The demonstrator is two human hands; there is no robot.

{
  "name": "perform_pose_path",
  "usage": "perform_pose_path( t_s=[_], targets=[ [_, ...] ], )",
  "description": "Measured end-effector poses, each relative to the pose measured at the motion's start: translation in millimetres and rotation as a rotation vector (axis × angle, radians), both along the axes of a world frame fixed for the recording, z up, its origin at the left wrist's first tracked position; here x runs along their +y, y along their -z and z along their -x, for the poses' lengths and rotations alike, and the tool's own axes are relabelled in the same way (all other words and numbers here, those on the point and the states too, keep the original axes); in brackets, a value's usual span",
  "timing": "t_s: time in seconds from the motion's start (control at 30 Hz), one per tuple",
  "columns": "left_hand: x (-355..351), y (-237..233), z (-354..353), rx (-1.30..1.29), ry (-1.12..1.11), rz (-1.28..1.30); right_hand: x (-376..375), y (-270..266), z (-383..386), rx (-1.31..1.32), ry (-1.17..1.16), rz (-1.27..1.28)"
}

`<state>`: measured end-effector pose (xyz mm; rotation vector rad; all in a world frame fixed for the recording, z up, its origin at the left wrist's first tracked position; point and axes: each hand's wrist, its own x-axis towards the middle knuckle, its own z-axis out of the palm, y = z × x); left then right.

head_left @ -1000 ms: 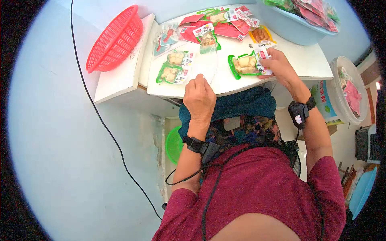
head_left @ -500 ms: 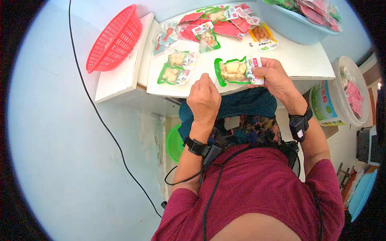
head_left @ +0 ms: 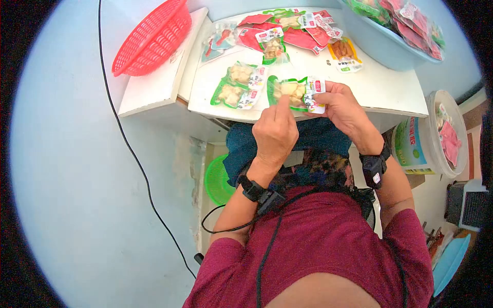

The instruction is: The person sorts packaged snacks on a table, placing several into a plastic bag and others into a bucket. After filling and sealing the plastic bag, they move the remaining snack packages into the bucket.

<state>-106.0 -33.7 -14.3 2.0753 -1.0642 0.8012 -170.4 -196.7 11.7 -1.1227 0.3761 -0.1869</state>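
My right hand point(head_left: 345, 109) grips a clear food packet point(head_left: 292, 92) by its white printed end, thumb on top. The packet has a green border and pale chunks inside. Against its lower edge is my left hand point(head_left: 276, 128), mostly closed, with the index finger pointing onto the packet's front. Whatever lies inside those curled fingers is hidden. Just left of the held packet, two similar packets point(head_left: 239, 84) lie together on the white table point(head_left: 382, 87).
Pink and green packets point(head_left: 303, 36) are heaped at the back, near an orange-edged packet point(head_left: 344, 54). A red basket point(head_left: 154, 38) stands left. At right are a blue basin point(head_left: 380, 43) of packets and a white bucket point(head_left: 416, 146). A green basket point(head_left: 218, 179) sits below.
My left hand has moved up and right to the packet, its index finger now over the front. My right hand still holds the packet, slightly lower. The whole view has shifted a little.
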Motion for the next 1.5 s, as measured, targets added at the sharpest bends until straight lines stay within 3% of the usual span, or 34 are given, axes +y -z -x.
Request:
perform_pose_path(
  t_s=[0.3,0.4,0.6,1.0,1.1,1.2,1.33,1.5],
  targets=[
    [4.9,-3.8,2.6,0.093,0.044,0.09,21.2,-0.3,-32.8,-0.054,-0.148,-0.235],
    [6.6,-4.6,1.6,0.119,0.051,0.123,24.1,8.3,-47.7,-0.05,-0.206,-0.187],
    [8.0,-3.9,-0.3,0.16,0.103,0.194,34.6,10.2,-70.1,-0.156,-0.309,-0.486],
    [10.0,1.1,-2.5,0.148,0.136,0.247,48.7,25.7,-94.5,-0.35,-0.424,-0.598],
    [11.0,2.2,-3.3,0.155,0.136,0.245,54.3,22.1,-97.7,-0.237,-0.328,-0.624],
    [12.5,4.1,-5.2,0.169,0.147,0.247,57.3,21.0,-97.9,-0.248,-0.362,-0.529],
    [15.4,1.4,-8.2,0.173,0.199,0.247,50.1,40.7,-105.7,-0.214,-0.383,-0.617],
    [30.9,-7.5,-27.3,0.05,0.034,0.17,36.4,67.7,-114.3,-0.143,-0.453,-0.667]
  ],
)
